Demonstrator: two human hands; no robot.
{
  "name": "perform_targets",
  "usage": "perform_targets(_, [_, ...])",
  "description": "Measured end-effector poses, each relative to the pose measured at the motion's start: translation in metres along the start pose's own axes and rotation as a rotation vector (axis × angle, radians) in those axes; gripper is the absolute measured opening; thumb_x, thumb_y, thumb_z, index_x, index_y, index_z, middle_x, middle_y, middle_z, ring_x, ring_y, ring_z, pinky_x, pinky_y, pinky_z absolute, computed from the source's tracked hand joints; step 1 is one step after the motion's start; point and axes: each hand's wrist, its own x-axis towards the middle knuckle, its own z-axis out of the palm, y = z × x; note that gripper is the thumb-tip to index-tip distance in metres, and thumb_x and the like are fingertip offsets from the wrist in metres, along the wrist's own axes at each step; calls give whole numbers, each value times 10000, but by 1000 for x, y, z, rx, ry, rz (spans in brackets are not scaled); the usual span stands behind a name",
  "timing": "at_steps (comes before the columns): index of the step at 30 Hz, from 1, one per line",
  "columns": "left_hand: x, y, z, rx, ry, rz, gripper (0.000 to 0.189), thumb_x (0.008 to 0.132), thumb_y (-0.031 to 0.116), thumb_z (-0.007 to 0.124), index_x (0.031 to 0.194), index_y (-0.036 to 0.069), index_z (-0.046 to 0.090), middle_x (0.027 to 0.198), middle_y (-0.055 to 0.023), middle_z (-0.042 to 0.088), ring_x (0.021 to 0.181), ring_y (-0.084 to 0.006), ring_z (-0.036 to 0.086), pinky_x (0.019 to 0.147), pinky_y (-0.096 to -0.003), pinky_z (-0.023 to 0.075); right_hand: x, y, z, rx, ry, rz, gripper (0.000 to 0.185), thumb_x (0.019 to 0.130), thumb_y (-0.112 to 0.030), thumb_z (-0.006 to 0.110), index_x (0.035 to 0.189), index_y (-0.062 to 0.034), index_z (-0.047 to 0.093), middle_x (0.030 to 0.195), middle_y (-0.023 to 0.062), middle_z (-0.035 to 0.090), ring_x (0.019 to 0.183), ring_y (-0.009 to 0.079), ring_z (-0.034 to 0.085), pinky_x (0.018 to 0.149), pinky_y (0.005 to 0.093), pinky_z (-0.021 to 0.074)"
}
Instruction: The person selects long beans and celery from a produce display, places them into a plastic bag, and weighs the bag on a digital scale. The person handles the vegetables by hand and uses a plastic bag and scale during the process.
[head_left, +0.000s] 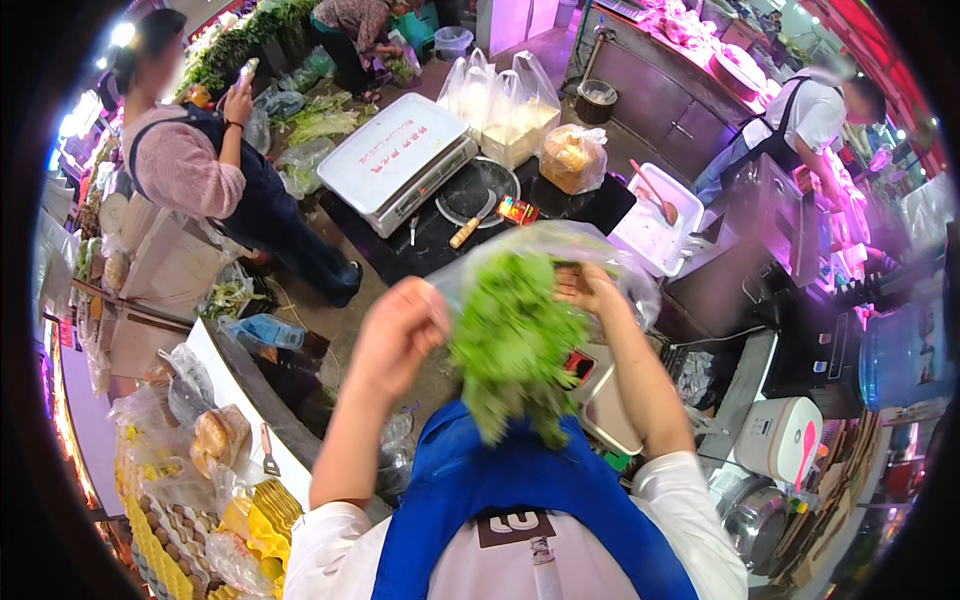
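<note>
A bunch of leafy green vegetables (517, 330) hangs in front of my blue apron, its stem end partly inside a clear plastic bag (555, 236). My left hand (412, 322) is at the left edge of the bag, fingers curled on the film and slightly blurred. Behind the upper right of the leaves, my right hand (589, 289) is bent round the stem side inside or against the bag; the leaves and film hide part of its grip. Beyond the bag, a wooden-handled knife (474, 219) lies by a round black board (480, 187), near a red packet (517, 210).
A scale with a white tray (394, 150), bags of white blocks (517, 112) and a bagged yellow food (574, 157) stand on the black table. A white tub (660, 217) holds a red spoon. Egg trays (176, 540) are lower left. Several people stand around.
</note>
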Motion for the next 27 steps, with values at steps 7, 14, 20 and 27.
perform_targets(7, [58,54,-97,-275,92,-225,306,985,350,571,1023,56,644,951,-128,701,677,-215,674,621,-365,567,-41,-98,31,-2223,-124,-451,482,804,-450,701,1168,-136,663,1079,142,683,1024,310,658,850,439,529])
perform_targets(14, [-14,94,-93,-399,170,143,359,1006,356,544,1254,109,466,1018,-215,661,890,-290,684,619,-328,549,-139,-163,90,-2509,-383,-342,442,812,-459,705,915,-30,729,889,175,711,847,361,694,766,451,553])
perform_targets(20, [-72,161,-66,-190,17,555,505,1025,305,481,1451,73,343,1257,-233,567,1090,-311,626,832,-392,586,-263,-215,146,-2199,-380,-1172,237,731,-234,761,764,-66,598,782,88,630,794,291,614,795,392,473])
perform_targets(27, [-112,151,-75,-372,306,110,415,986,362,560,1231,28,569,988,-169,667,822,-259,676,635,-318,581,-184,-187,138,-2329,-758,-1311,233,715,-301,737,730,-90,641,668,42,615,785,223,606,858,374,435])
